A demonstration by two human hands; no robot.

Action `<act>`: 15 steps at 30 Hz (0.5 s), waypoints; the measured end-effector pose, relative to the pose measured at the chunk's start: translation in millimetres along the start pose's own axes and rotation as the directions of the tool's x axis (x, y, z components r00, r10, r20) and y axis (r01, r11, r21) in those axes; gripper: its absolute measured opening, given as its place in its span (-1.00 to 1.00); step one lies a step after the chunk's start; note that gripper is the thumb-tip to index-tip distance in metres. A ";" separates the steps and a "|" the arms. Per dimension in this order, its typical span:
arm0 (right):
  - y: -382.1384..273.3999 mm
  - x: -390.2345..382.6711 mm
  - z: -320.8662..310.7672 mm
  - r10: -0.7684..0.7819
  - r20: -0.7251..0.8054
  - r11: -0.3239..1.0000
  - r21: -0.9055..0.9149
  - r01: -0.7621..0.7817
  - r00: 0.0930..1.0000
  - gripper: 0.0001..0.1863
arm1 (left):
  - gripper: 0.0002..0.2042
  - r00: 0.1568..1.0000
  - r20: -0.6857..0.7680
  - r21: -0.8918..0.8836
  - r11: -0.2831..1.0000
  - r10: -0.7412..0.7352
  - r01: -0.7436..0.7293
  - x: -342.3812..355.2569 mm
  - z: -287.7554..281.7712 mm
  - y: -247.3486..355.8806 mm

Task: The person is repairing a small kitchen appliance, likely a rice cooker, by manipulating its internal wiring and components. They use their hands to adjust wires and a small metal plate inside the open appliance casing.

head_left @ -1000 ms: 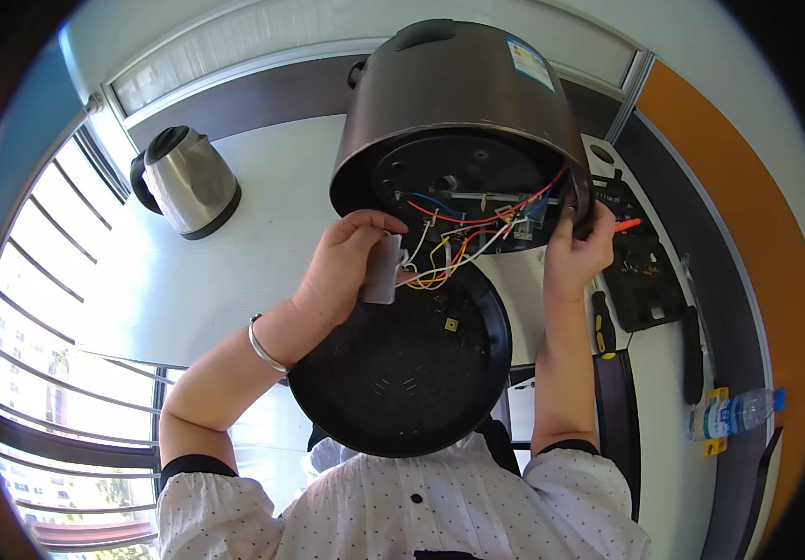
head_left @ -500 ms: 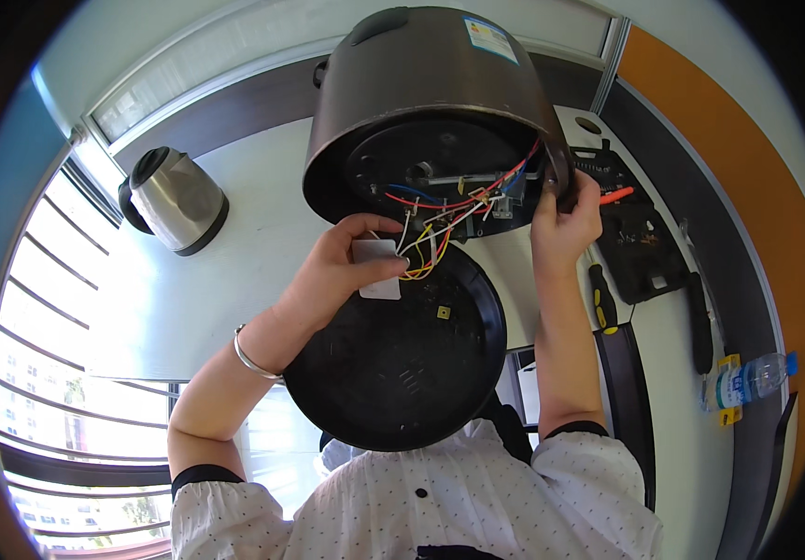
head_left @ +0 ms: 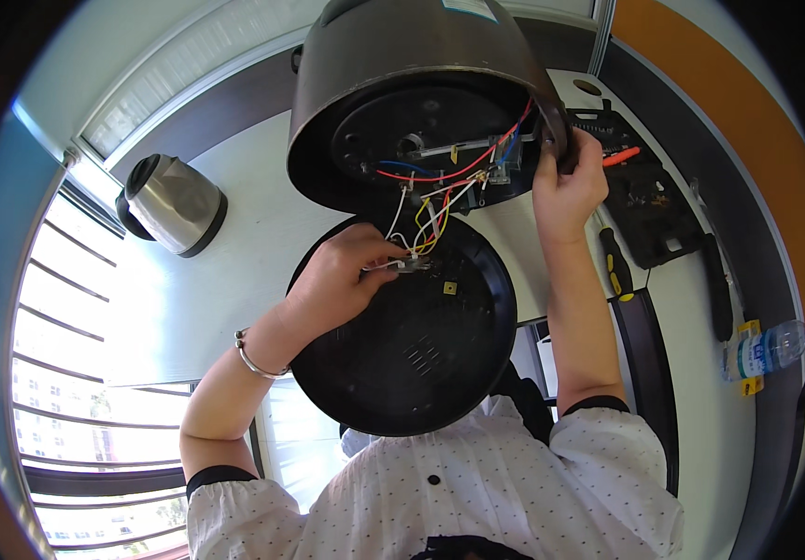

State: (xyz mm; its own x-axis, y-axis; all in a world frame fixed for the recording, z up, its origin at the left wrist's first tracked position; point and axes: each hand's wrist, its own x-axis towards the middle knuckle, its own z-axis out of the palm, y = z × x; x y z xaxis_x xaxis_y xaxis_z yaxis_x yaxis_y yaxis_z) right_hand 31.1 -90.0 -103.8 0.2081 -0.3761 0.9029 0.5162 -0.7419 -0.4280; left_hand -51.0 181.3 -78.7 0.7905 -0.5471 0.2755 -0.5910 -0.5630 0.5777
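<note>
In the head view, I see the left hand [head_left: 346, 271] pinching a small, flat wired part [head_left: 410, 265] between thumb and fingers, over a round black base [head_left: 402, 387]. Coloured wires [head_left: 436, 224] run from it up into a dark, tipped housing [head_left: 412, 51], its hollow underside facing the person. The right hand [head_left: 571, 187] grips that housing's right rim, thumb inside. A steel kettle [head_left: 176, 203] stands off to the left.
</note>
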 end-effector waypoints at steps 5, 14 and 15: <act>-0.6 1.0 -1.3 0.006 0.008 1.000 -0.010 -0.005 1.000 -0.75 | -0.80 0.964 -0.116 0.308 0.931 0.239 -0.194 0.8 -2.5 4.1; -4.1 2.9 -3.5 -0.031 0.011 0.999 -0.039 0.032 0.999 -0.77 | -0.88 0.994 -0.108 -0.118 0.993 -0.007 -0.006 11.2 -20.8 -1.3; -3.5 3.0 -3.3 -0.031 0.011 0.999 -0.035 0.032 0.999 -0.77 | -0.87 0.995 -0.099 -0.175 0.984 -0.032 0.014 12.4 -22.8 -1.4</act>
State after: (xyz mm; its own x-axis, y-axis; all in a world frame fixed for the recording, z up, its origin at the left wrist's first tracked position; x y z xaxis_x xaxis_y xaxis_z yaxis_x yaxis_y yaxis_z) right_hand 27.1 -90.4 -99.6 0.2009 -0.3467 0.9162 0.4929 -0.7725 -0.4004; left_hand -36.7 189.4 -58.6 0.8208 -0.4652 0.3314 -0.5425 -0.4535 0.7071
